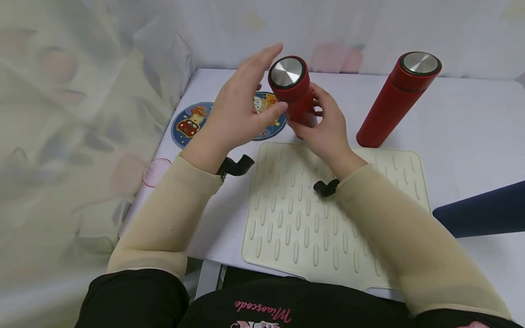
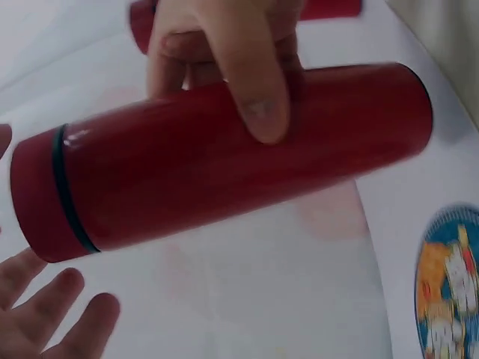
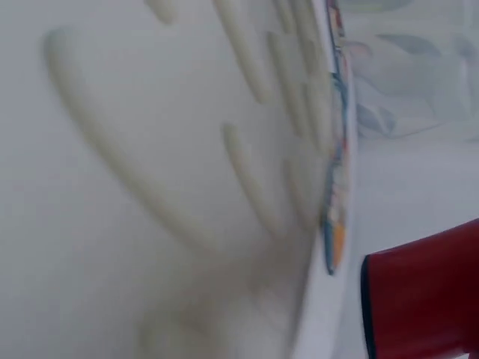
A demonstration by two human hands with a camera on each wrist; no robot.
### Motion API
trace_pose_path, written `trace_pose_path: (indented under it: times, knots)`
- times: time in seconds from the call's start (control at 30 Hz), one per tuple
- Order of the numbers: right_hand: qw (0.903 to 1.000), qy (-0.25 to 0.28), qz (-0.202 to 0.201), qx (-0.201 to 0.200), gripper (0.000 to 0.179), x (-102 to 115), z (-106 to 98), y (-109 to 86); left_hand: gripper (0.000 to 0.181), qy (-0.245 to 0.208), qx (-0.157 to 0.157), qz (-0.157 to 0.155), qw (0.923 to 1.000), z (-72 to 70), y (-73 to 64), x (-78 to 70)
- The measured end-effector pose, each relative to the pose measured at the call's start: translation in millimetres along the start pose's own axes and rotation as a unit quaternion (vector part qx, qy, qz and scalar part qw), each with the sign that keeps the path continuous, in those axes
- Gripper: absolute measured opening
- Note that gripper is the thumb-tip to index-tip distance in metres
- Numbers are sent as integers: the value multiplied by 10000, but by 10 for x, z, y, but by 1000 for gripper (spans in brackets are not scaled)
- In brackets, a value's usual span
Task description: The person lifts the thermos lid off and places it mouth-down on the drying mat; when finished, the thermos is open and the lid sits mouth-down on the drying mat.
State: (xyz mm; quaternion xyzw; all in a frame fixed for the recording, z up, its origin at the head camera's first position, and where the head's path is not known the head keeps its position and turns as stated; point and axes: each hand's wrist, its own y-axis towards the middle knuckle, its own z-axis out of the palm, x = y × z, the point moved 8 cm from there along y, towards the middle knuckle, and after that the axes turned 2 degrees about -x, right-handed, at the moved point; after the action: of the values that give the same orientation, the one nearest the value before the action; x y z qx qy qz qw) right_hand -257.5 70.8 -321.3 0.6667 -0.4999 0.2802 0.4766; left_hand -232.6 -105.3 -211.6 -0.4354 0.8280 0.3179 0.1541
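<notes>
My right hand (image 1: pixel 331 136) grips the lower body of a red thermos bottle (image 1: pixel 302 109), which has a brushed-metal disc on its cap. In the left wrist view the thumb of that hand lies along the side of the bottle (image 2: pixel 172 168). My left hand (image 1: pixel 239 102) is beside the cap, its fingers stretched out and spread, the thumb right at the bottle's neck. The right wrist view catches only one end of the bottle (image 3: pixel 423 295); the right hand is out of that frame.
A second red thermos (image 1: pixel 393 102) stands to the right, behind a cream ribbed mat (image 1: pixel 295 218). A navy bottle (image 1: pixel 484 212) is at the right edge. Two round cartoon coasters, one left (image 1: pixel 188 124) and one behind the left hand (image 1: pixel 274 129), lie near a pink-rimmed disc (image 1: pixel 156 172).
</notes>
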Motion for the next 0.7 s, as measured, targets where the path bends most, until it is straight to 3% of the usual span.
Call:
trace_pose_path:
  times: [0.17,0.47,0.7]
  knots:
    - [9985,-373,-359,186,83,188,-179,-127,88,-1157,472,-115,9921,-64,-10,-175]
    - [9919,-503,233,1140,85,391,-450,-446,78,-1375,1104,413,9835,-165,-94,-518]
    - [9804,-483,320,1881,87,493,-504,-662,79,-1518,1675,347,9735,-136,-166,-633]
